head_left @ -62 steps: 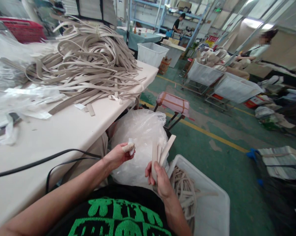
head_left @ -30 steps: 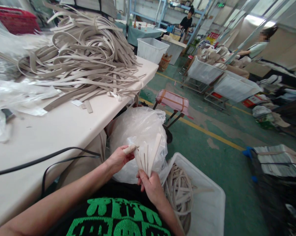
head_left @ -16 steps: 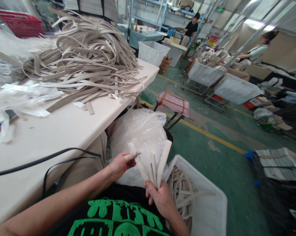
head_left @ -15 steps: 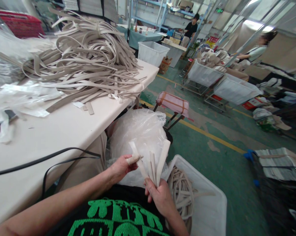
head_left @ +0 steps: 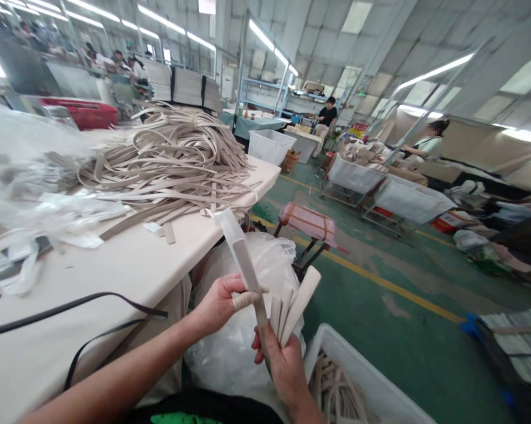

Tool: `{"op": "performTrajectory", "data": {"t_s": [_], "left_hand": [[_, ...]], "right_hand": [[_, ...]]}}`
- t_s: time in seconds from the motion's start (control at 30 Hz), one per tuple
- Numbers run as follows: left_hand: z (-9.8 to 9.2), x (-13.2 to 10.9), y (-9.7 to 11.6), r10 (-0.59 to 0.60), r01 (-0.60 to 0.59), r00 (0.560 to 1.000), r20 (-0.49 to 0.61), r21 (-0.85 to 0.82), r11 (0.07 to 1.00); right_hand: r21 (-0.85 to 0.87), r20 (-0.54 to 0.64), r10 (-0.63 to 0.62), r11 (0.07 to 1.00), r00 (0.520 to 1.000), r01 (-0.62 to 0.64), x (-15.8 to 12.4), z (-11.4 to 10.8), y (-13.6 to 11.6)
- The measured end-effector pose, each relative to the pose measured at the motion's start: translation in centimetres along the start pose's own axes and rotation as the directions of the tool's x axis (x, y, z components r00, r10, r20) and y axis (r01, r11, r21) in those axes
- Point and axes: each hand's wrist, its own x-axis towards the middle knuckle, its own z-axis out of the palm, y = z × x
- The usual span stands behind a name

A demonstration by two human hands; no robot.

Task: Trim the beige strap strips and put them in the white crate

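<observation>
My right hand (head_left: pixel 288 366) is closed around several beige fabric strips (head_left: pixel 298 306), whose ends fan out above the thumb. One strip leans left, and a pale, shiny, film-like length (head_left: pixel 240 250) runs up from it toward the table edge. My left hand (head_left: pixel 223 299) pinches this strip partway along, thumb and index finger on it. Tape or a cover wraps a finger of that hand. Whether the film is separate from the strip cannot be made out. Behind both hands bulges a clear plastic bag (head_left: pixel 221 353).
A big heap of beige strips (head_left: pixel 181 153) covers the far part of the white table (head_left: pixel 150 277); plastic film (head_left: pixel 49 206) lies left of it. A black cord (head_left: pixel 93 303) crosses the near edge. Low right stands a white bin (head_left: pixel 375 377) of strips. A pink-topped stool (head_left: pixel 307 222) stands ahead.
The view has tilted up. My left hand has gone from beside the leftmost strip to gripping it, and the pale film-like length now reaches higher. My right hand keeps its bundle.
</observation>
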Motion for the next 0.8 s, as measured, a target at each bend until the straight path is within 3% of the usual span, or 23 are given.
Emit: {"op": "performTrajectory", "data": {"t_s": [0.1, 0.2, 0.3, 0.43, 0.5, 0.63, 0.8], "left_hand": [[0.6, -1.1, -3.3, -0.2, 0.197, 0.979, -0.051, -0.061, 0.979], [1.6, -2.6, -5.9, -0.441, 0.422, 0.892, -0.098, -0.164, 0.892], [3.0, -4.0, -7.3, -0.578, 0.534, 0.814, -0.053, -0.321, 0.782], [3.5, -4.4, -7.8, -0.587, 0.549, 0.808, 0.046, -0.423, 0.721], [2.6, -4.0, -7.8, -0.591, 0.514, 0.807, -0.008, -0.484, 0.708], [1.3, -4.1, -7.9, -0.655, 0.484, 0.738, -0.165, -0.548, 0.683], [2.5, -5.2, -8.5, -0.603, 0.544, 0.797, 0.016, -0.452, 0.707]], "right_hand": [[-0.047, 0.033, 0.064, 0.997, 0.997, -0.062, -0.8, -0.2, 2.1], [-0.099, 0.062, 0.143, 0.986, 0.988, -0.137, -1.8, -0.5, 3.9], [-0.139, 0.048, 0.175, 0.976, 0.983, -0.167, -1.7, -0.2, 4.2], [-0.147, 0.055, 0.127, 0.982, 0.99, -0.118, -0.3, 0.3, 3.6], [-0.141, 0.123, 0.143, 0.982, 0.982, -0.126, -0.2, 0.0, 3.8], [-0.19, 0.21, 0.235, 0.962, 0.949, -0.197, -1.2, -0.5, 4.7], [-0.176, 0.142, 0.181, 0.972, 0.973, -0.155, -1.2, -0.1, 4.4]]}}
